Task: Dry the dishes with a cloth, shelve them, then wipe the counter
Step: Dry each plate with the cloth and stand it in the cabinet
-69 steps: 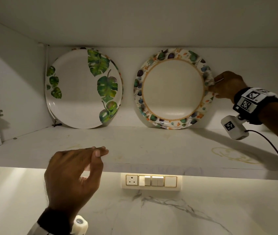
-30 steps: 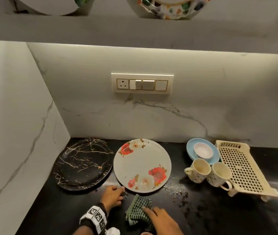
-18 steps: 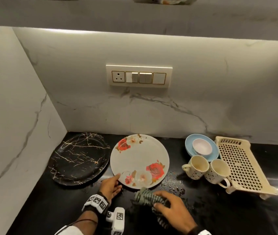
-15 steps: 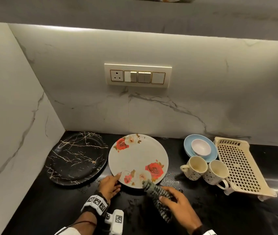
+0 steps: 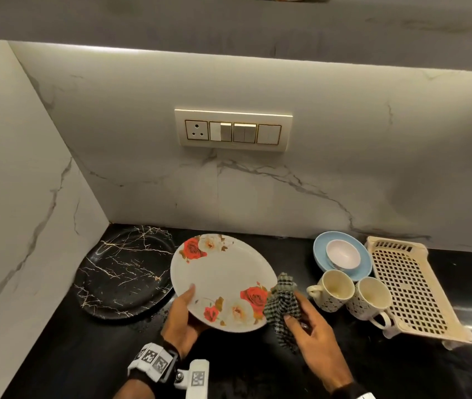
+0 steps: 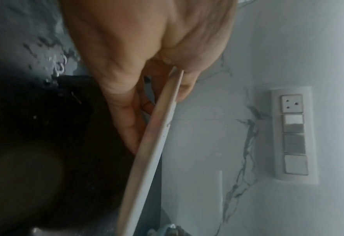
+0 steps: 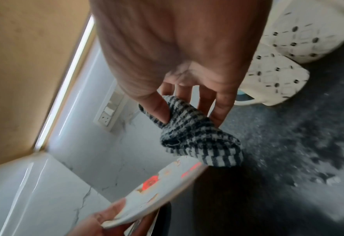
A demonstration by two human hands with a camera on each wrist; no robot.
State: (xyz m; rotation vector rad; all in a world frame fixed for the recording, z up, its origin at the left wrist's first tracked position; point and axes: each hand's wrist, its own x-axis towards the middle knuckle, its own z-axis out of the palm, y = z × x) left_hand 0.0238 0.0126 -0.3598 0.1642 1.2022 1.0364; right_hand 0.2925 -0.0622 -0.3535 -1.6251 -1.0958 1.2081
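The glossy black counter (image 5: pixel 258 370) carries one cream perforated plastic rack (image 5: pixel 413 295) at the right and one round black gold-veined plate (image 5: pixel 122 272) at the far left. The smooth round rose-patterned plate (image 5: pixel 223 280) is tilted, its near-left rim gripped by the left hand (image 5: pixel 184 315), thumb on top. Two dotted cream mugs (image 5: pixel 334 289) stand right of it. The right hand (image 5: pixel 312 335) pinches one crumpled checked cloth (image 5: pixel 282 303) at the plate's right rim.

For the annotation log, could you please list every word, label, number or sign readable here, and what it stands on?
No readable words or numbers anywhere.
Wristband on the left hand: black-and-white square marker codes, no letters.
Wrist camera block: one such code, blurred.
Switch panel, rose plate, mugs: unlabelled.
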